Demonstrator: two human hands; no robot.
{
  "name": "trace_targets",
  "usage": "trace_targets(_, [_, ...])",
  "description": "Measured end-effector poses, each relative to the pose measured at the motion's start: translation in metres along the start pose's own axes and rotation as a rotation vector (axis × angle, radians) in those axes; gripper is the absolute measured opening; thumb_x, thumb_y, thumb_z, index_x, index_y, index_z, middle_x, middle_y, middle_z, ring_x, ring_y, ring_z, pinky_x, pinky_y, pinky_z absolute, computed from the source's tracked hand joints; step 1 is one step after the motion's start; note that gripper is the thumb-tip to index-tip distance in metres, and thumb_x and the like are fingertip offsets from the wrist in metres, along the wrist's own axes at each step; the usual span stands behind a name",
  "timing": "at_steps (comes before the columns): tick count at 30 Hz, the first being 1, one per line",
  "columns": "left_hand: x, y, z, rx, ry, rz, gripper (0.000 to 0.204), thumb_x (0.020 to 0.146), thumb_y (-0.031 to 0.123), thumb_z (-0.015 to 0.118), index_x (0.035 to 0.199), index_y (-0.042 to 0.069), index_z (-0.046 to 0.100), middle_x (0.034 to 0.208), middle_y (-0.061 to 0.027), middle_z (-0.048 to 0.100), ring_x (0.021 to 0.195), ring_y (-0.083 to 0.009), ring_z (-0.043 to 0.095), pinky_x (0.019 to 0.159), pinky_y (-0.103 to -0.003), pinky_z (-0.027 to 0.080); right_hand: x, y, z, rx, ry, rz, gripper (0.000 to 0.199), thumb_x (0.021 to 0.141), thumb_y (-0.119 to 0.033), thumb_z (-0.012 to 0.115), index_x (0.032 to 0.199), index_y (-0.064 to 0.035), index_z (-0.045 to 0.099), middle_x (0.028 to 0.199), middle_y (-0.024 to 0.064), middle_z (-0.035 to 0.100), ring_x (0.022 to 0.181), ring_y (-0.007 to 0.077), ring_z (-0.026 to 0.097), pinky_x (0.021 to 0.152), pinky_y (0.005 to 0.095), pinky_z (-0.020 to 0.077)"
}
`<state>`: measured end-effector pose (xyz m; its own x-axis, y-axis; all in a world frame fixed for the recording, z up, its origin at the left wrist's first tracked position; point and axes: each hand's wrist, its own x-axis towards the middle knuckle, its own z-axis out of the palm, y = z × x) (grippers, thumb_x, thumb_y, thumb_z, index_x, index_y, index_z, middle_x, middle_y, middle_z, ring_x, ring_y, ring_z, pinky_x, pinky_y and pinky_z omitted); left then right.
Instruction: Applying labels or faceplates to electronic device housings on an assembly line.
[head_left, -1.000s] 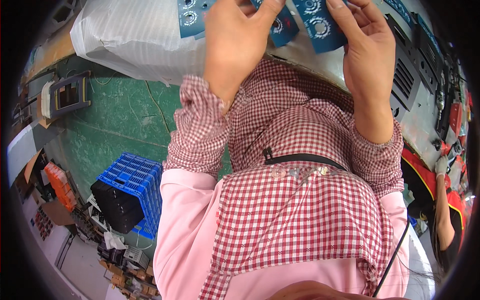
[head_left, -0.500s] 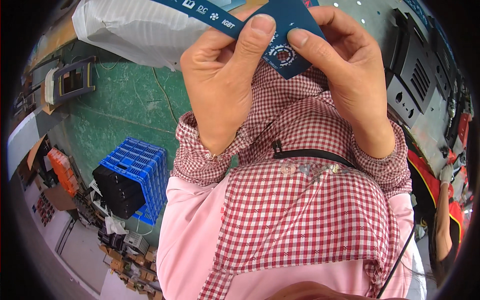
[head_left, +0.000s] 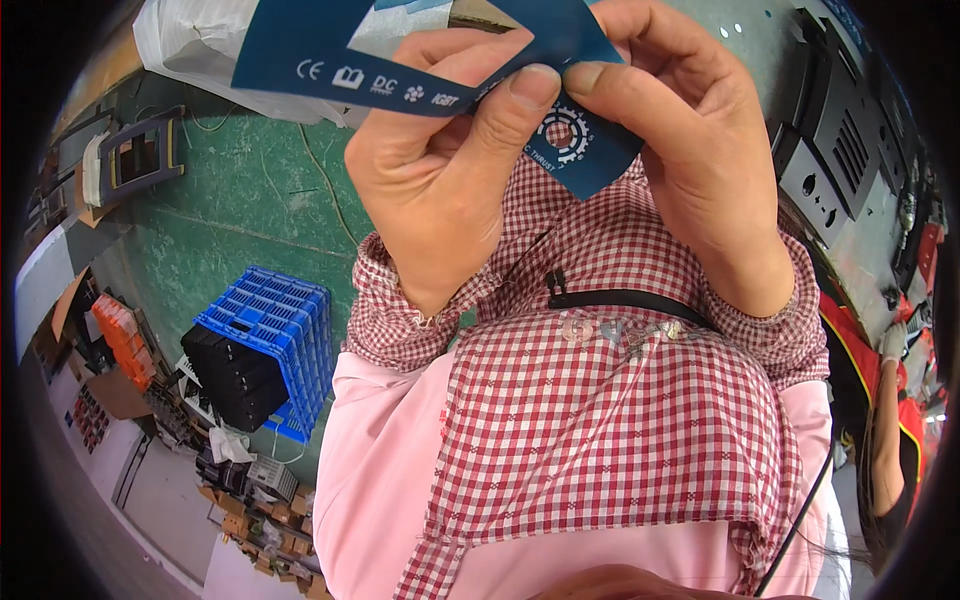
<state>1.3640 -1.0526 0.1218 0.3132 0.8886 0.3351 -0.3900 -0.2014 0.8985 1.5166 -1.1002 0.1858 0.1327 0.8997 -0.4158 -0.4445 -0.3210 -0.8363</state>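
A dark blue panel label with white symbols is held up between both hands at the top of the view. It has a cut-out window and a small round hole ringed by white dial marks. My left hand pinches it beside the window, thumb on the printed face and fingers behind. With thumb and bent fingers, my right hand grips its edge near the dial hole. The two thumb tips are close together, and the label bends between them. Its top edge runs out of view.
White foam-wrapped goods lie beyond my left hand. A blue crate with black parts stands on the green floor. Black metal housings line the right side. Another person's arm shows at lower right.
The label has come lower and turned, so more of its left part and the cut-out window show. My left hand has shifted slightly left; both hands keep their grip.
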Motion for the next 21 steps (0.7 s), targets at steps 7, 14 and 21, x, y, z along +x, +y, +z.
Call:
trace_targets(7, [0.0,0.008,0.002,-0.171,0.081,-0.12,0.021,0.09,0.002,0.067,0.111,0.0,0.069,0.105,-0.007,0.07,0.094,-0.0136,0.064,0.087,-0.027,0.05,0.004,0.016,-0.005,-0.041,-0.105,-0.111,0.017,0.091,-0.002,0.065,0.106,0.0035,0.06,0.086,0.002,0.063,0.075,0.0033,0.057,0.067,0.0171,0.0459])
trace_targets(14, [-0.002,0.006,0.002,-0.329,0.101,-0.239,0.019,0.093,0.003,0.065,0.111,0.001,0.068,0.106,-0.0075,0.07,0.095,-0.014,0.065,0.086,-0.027,0.051,0.007,0.018,-0.01,-0.307,-0.099,-0.199,0.014,0.09,-0.004,0.067,0.1,0.0031,0.061,0.085,0.0027,0.063,0.071,0.0024,0.055,0.061,0.0168,0.0436])
trace_targets(21, [0.0,0.004,-0.005,-0.392,0.125,-0.263,0.018,0.096,0.009,0.06,0.112,0.002,0.067,0.105,-0.009,0.071,0.095,-0.0151,0.066,0.085,-0.028,0.053,0.009,0.037,-0.022,-0.462,-0.128,-0.333,0.027,0.094,-0.014,0.066,0.115,0.0034,0.062,0.097,0.0095,0.068,0.092,0.0146,0.064,0.077,0.0271,0.0512])
